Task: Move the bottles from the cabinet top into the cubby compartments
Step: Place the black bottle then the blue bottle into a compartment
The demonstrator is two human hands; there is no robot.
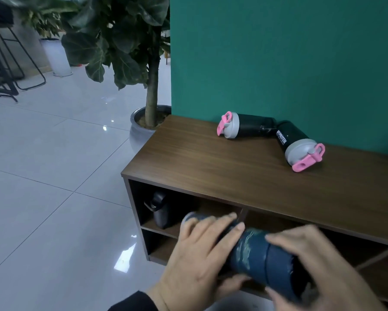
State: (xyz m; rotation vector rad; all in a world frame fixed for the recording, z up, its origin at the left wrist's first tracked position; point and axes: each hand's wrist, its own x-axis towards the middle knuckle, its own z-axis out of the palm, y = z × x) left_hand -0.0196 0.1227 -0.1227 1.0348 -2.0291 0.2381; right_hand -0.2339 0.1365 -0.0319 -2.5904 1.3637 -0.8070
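Both hands hold a dark blue bottle (254, 254) lying sideways in front of the cubby openings. My left hand (202, 250) wraps its left part, and my right hand (318, 263) grips its right end. Two dark shaker bottles with grey lids and pink flip caps lie on the brown cabinet top (199, 162): one (247, 126) near the green wall, the other (296, 145) angled toward me on its right. A black bottle (160, 209) stands upright in the upper left cubby compartment (211, 209).
A green wall (278, 63) backs the cabinet. A potted tree (151, 86) in a grey pot stands at the cabinet's far left corner. Glossy white floor tiles spread to the left, with black stool legs (13, 70) and a white planter (57, 57) farther off.
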